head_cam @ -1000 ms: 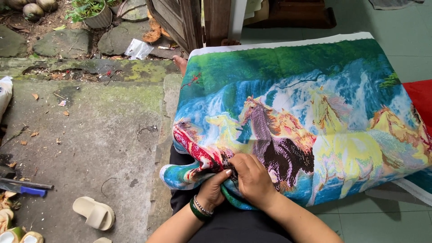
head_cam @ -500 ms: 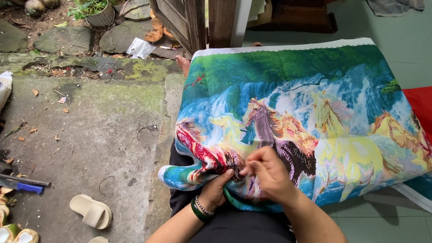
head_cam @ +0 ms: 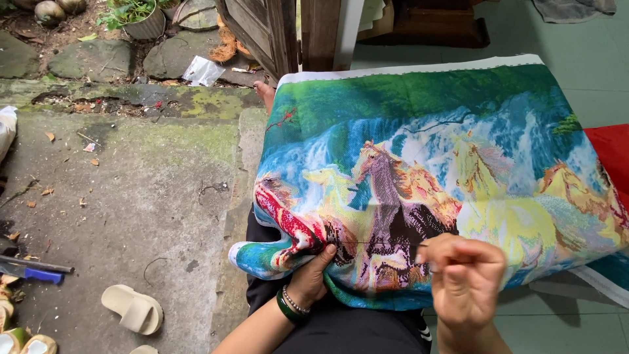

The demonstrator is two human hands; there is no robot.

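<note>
Embroidery cloth [head_cam: 419, 170] lies draped over the person's lap, spreading from the near centre out to the right and far toward a wooden doorpost [head_cam: 314, 33]. Below it, dark trousers [head_cam: 354, 328] cover the legs. Nearest on the left, a pale sandal [head_cam: 133, 309] rests on the mossy concrete ground [head_cam: 144, 196], and a blue-handled tool [head_cam: 33, 270] lies at the left edge. To the right the floor is green tile [head_cam: 576, 59], with a red cloth [head_cam: 612, 154] beside the work.

The left hand [head_cam: 311, 278], with a green bangle and bead bracelet at the wrist, grips the cloth's near folded edge from beneath, thumb pressed on top. The right hand [head_cam: 466, 278] hovers just above the near right part, its fingertips pinched together on a dark thread [head_cam: 386, 242] drawn taut and level across to the stitching; any needle is too small to make out.

The cloth shows galloping horses in purple, yellow and orange before a blue-white waterfall and green trees, with a white border on the far edge. Its right end is cut off by the frame.

Farther left sit flat stones [head_cam: 85, 59], a crumpled white wrapper [head_cam: 202, 69] and a potted plant [head_cam: 141, 19]. A bare foot [head_cam: 265, 93] peeks past the cloth's far left corner.
</note>
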